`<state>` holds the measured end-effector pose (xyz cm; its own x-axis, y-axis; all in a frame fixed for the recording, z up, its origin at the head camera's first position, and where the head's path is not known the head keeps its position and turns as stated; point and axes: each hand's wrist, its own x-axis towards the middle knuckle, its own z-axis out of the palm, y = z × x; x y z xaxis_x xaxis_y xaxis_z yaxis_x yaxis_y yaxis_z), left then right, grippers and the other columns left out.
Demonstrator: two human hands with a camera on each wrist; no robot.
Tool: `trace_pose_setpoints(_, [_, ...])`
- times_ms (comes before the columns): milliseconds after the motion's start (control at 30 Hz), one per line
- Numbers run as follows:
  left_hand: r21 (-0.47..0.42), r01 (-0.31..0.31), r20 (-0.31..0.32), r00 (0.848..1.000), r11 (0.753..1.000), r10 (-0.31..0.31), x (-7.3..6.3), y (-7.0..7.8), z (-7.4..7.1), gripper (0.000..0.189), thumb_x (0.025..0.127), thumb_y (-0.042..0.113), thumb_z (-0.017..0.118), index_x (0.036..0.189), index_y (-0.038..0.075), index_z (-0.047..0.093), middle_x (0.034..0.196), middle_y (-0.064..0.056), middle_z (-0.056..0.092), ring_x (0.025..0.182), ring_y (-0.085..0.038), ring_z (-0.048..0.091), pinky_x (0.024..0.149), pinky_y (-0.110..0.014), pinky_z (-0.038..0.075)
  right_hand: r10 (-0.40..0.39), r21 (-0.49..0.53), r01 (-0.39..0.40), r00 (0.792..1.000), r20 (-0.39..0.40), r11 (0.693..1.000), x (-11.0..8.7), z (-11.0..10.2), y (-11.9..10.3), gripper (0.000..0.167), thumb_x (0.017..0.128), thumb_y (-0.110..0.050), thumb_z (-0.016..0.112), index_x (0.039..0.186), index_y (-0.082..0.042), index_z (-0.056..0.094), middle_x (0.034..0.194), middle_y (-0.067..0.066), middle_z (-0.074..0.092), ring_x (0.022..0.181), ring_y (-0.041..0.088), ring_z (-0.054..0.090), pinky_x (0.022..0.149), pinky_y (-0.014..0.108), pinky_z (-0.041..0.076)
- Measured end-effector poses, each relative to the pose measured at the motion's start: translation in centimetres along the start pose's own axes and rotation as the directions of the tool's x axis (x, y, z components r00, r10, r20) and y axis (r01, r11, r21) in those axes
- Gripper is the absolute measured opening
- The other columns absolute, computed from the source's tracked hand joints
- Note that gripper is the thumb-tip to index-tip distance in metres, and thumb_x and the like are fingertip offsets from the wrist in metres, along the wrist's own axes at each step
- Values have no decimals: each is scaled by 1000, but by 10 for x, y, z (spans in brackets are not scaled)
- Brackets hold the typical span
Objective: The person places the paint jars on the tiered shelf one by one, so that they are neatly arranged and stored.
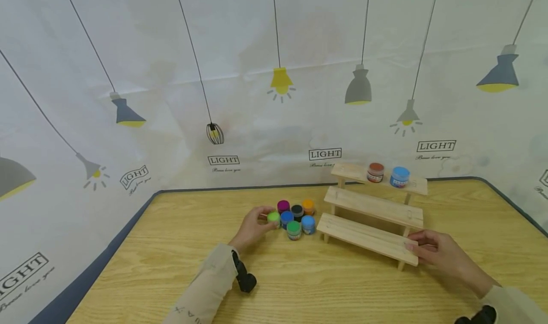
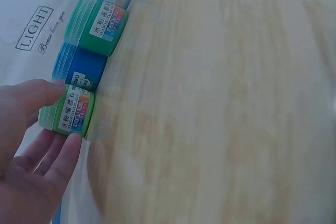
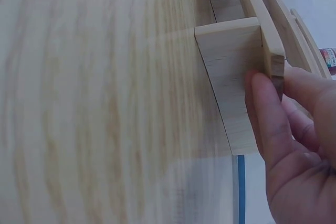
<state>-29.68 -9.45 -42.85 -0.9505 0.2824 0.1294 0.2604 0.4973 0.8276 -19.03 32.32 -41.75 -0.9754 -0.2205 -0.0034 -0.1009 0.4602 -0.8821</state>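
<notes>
My left hand [image 1: 253, 227] holds a light green gouache paint jar [image 2: 76, 109] between thumb and fingers; the jar stands at the left edge of a cluster. Against it sits a dark blue jar [image 1: 287, 219], with a green jar [image 1: 294, 230] and a light blue jar [image 1: 308, 224] nearby. Purple [image 1: 283, 206], black [image 1: 297, 212] and orange [image 1: 308, 207] jars are behind. On the right, my right hand [image 1: 445, 253] pinches the end of the lowest step of a three-tier wooden stand [image 1: 372, 207], thumb and fingers on either side of the board [image 3: 274, 59].
A reddish-brown jar [image 1: 375, 172] and a blue jar [image 1: 400, 177] stand on the top step. The stand rests on a wood-grain table [image 1: 299, 286], whose dark-edged back meets a white wall sheet [image 1: 248, 100] printed with hanging lamps.
</notes>
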Motion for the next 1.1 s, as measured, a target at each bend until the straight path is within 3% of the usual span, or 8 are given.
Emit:
trace_pose_setpoints(400, [-22,-1,-15,1000,1000,1,-1,0,-1,34,80,11,66,112,3,57,108,-12,54,94,-26,54,79,-34,47,1,16,-2,1000,18,1000,-1,-1,0,43,92,-16,49,113,22,41,98,20,56,78,1,58,64,30,52])
trace_pose_setpoints(900, [-1,61,-22,998,998,-61,-4,-2,-4,35,76,14,71,107,6,59,101,-8,54,90,-22,54,76,-32,47,10,8,-11,1000,10,1000,-1,1,-1,42,92,-16,49,113,21,42,98,18,56,78,1,58,64,30,52])
trace_pose_setpoints(1100, [-2,45,1,999,999,-45,-5,-5,-4,35,74,16,73,104,5,59,96,-7,56,86,-20,54,73,-30,47,22,0,-22,1000,-3,1000,-1,1,0,42,92,-16,49,113,20,43,99,19,56,78,2,58,64,30,52])
